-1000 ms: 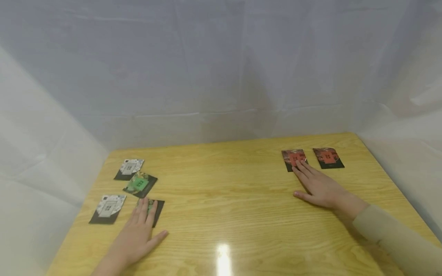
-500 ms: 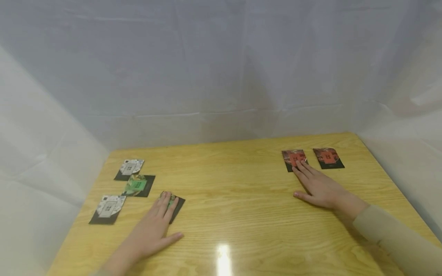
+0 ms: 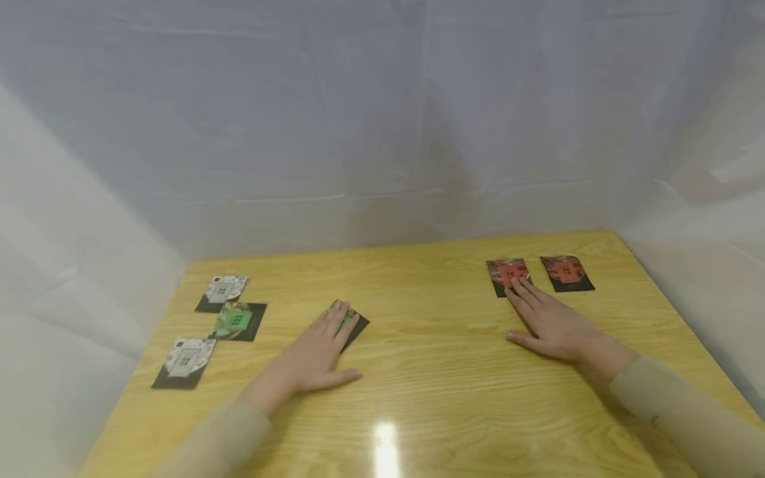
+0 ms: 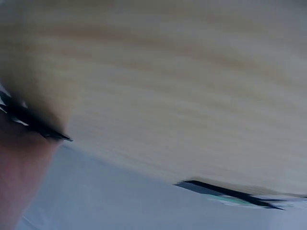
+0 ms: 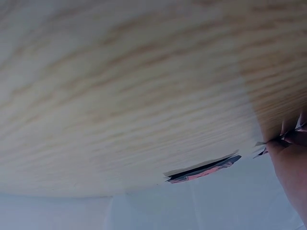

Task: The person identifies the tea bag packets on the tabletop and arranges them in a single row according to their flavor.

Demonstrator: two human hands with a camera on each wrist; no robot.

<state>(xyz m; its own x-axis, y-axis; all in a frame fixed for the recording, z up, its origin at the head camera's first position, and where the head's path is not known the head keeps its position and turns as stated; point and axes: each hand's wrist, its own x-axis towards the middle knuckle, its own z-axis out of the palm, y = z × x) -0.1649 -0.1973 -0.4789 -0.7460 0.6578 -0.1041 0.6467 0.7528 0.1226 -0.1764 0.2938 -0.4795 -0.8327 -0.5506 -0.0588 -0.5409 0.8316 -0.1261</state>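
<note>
My left hand (image 3: pixel 311 358) lies with straight fingers on a flat green-and-black packet (image 3: pixel 357 329), near the middle of the table. Most of that packet is covered; in the left wrist view its dark edge (image 4: pixel 36 125) shows beside the hand. Over on the right, the extended fingers of my right hand (image 3: pixel 552 328) rest on the lower part of a red-and-black packet (image 3: pixel 505 269). A second red packet (image 3: pixel 567 272) lies just right of it, apart. Another green packet (image 3: pixel 236 322) is at the left, close to two white-and-black packets.
One white packet (image 3: pixel 221 292) lies toward the back left, the other white packet (image 3: pixel 182 364) nearer the front. The wooden table (image 3: pixel 418 398) has rounded back corners. Pale sheeting (image 3: pixel 370 133) hangs behind it and at both sides.
My left hand has slid right and away from me, taking the green packet beneath its fingers along. The other green packet has turned slightly. My right hand stays where it was.
</note>
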